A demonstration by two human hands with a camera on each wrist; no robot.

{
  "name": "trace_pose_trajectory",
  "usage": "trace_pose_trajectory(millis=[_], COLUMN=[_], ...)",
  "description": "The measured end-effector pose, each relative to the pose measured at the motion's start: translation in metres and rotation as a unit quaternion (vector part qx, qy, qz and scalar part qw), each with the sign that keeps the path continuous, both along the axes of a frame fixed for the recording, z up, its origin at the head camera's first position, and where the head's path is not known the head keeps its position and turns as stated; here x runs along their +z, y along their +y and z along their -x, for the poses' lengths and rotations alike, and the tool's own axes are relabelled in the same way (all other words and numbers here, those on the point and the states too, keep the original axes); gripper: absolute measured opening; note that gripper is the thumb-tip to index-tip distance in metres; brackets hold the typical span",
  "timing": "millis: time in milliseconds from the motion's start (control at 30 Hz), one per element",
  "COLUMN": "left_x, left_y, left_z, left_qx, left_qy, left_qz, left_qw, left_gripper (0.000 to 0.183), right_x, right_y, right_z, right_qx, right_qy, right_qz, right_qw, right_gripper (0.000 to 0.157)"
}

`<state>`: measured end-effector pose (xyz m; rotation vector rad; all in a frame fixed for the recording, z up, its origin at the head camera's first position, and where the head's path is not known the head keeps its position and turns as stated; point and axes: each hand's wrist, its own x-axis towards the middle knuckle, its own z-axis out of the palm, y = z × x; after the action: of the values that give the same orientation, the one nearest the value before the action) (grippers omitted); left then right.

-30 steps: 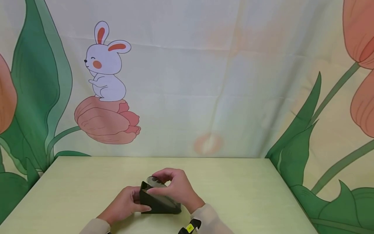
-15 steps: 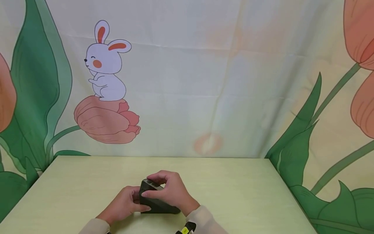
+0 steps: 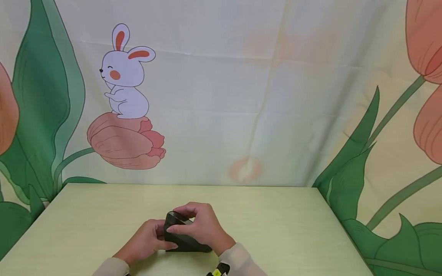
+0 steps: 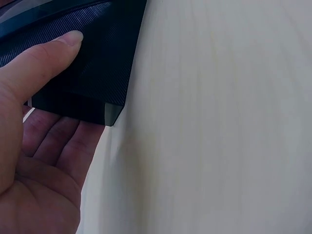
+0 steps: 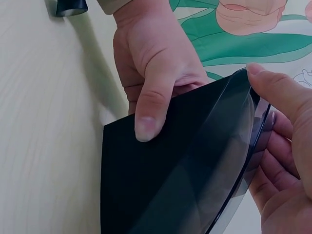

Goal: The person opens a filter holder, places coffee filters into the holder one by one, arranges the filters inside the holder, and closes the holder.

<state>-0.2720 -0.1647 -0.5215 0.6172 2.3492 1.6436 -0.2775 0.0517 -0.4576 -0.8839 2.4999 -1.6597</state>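
Note:
A black three-sided case (image 3: pixel 184 242) with a textured face stands on the table between both hands. My left hand (image 3: pixel 146 239) grips its left end, thumb (image 4: pixel 66 46) on the near face and fingers behind and beneath. From above, my right hand (image 3: pixel 205 228) holds the upper edge, its thumb at the near side and fingers at the far side. In the right wrist view, a tinted see-through lens-like piece (image 5: pixel 236 141) with a curved edge lies along the case's opening, with my right thumb at its top corner. My right palm hides part of the case's right side.
The pale table (image 3: pixel 286 230) extends to both sides and behind the hands. A cloth backdrop (image 3: pixel 214 96) with a rabbit and tulips hangs past its far edge. A black band with a yellow label (image 3: pixel 218 271) sits at the right sleeve.
My right hand has moved slightly down and left. The tinted piece it held above the opening has gone down into the case. My left hand has kept its grip in place.

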Motion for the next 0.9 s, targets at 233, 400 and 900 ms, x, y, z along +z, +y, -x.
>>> trace_pose_trajectory(millis=[233, 400, 900], left_x=[-0.0017, -0.0024, 0.002], left_y=[-0.0018, -0.0012, -0.0005], left_z=[0.001, 0.0009, 0.0008], left_qx=[-0.007, -0.012, -0.013], left_qy=[-0.003, 0.0, 0.013], left_qz=[-0.005, -0.006, 0.014], left_qw=[1.0, 0.9999, 0.9997], left_gripper=[0.041, 0.041, 0.044], right_x=[0.0013, 0.0006, -0.0049], right_y=[-0.0009, 0.0003, 0.0], right_z=[-0.0011, -0.0006, 0.0001], right_qx=[0.005, 0.008, 0.004], right_qy=[0.007, 0.008, 0.007], right_qz=[0.003, 0.0, 0.009], right_qw=[1.0, 1.0, 1.0], right_gripper=[0.039, 0.04, 0.041])
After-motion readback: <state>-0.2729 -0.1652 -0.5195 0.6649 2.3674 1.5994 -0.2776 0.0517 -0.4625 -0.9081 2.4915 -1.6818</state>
